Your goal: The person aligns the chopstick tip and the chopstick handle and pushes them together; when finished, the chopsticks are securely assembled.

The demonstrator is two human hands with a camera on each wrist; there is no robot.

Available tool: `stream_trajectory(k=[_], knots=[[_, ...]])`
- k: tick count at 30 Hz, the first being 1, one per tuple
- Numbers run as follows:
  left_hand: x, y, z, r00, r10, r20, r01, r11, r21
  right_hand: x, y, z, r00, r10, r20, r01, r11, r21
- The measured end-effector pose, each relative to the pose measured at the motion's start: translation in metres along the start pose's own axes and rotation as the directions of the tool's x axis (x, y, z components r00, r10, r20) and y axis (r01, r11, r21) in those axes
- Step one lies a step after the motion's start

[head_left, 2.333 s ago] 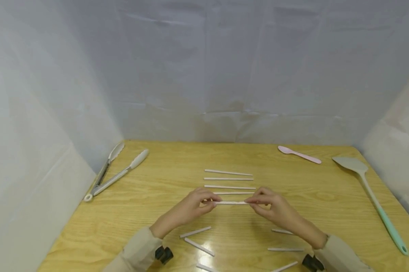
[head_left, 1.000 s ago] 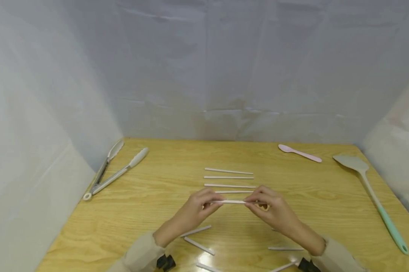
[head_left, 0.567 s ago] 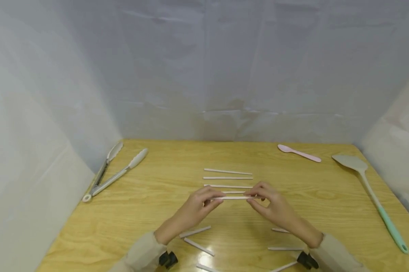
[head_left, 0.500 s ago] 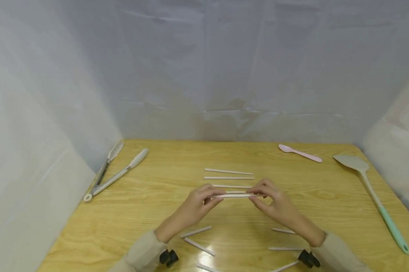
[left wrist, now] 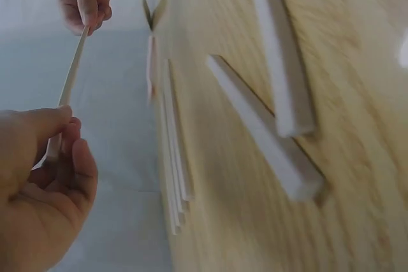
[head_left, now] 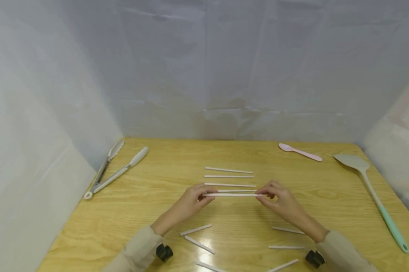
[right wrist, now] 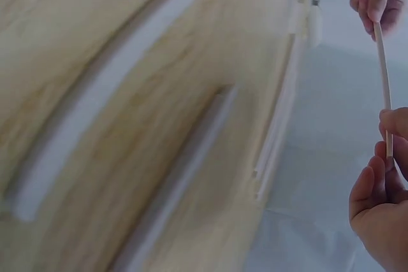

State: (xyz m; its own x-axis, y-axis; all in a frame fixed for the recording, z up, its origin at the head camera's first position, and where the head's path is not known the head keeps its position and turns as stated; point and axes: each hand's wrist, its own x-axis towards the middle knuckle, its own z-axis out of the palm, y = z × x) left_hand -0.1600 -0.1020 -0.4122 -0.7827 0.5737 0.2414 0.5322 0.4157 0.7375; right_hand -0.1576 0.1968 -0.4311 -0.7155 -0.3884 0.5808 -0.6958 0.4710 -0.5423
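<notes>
A thin white chopstick (head_left: 236,195) is held level across the head view, close in front of a row of similar ones. My left hand (head_left: 191,200) pinches its left end between thumb and fingers, and my right hand (head_left: 281,198) pinches its right end. Both wrist views show the chopstick (left wrist: 73,71) stretched between the two hands, raised off the table. Several white chopsticks (head_left: 229,176) lie parallel behind it. Shorter, thicker white sticks (head_left: 200,244) with squared ends lie near my left forearm. Slimmer short white sticks (head_left: 286,247) lie near my right one.
Metal tongs (head_left: 116,176) lie spread at the left of the wooden table (head_left: 170,158). A pink spoon (head_left: 286,147) rests at the back right. Beside the right edge lies a turner (head_left: 352,162) with a green handle end. Pale sheeting (head_left: 225,75) encloses the back and sides.
My hands have moved apart along the chopstick, from near its middle toward its ends, so more of it shows. The chopstick now appears higher in the head view, closer to the row.
</notes>
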Motion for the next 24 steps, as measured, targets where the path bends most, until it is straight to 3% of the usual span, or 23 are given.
stream_trajectory(k=[7,12,15,24], knots=[[0.001,-0.025,0.006,0.988,-0.108,0.11,0.109,0.994,0.0,-0.007,0.019,0.015,0.99,0.053,0.133,-0.054,0.999,0.006],[0.002,-0.041,0.011,0.976,-0.153,0.155,0.152,0.988,0.018,-0.01,0.03,0.022,0.944,0.18,0.276,-0.201,0.978,0.05],[0.003,-0.047,0.014,0.974,-0.15,0.167,0.146,0.989,0.038,-0.012,0.035,0.025,0.926,0.206,0.317,-0.232,0.972,0.047],[0.009,-0.052,0.017,0.983,-0.071,0.169,0.045,0.987,0.153,-0.009,0.043,0.027,0.904,0.203,0.375,-0.226,0.974,0.019]])
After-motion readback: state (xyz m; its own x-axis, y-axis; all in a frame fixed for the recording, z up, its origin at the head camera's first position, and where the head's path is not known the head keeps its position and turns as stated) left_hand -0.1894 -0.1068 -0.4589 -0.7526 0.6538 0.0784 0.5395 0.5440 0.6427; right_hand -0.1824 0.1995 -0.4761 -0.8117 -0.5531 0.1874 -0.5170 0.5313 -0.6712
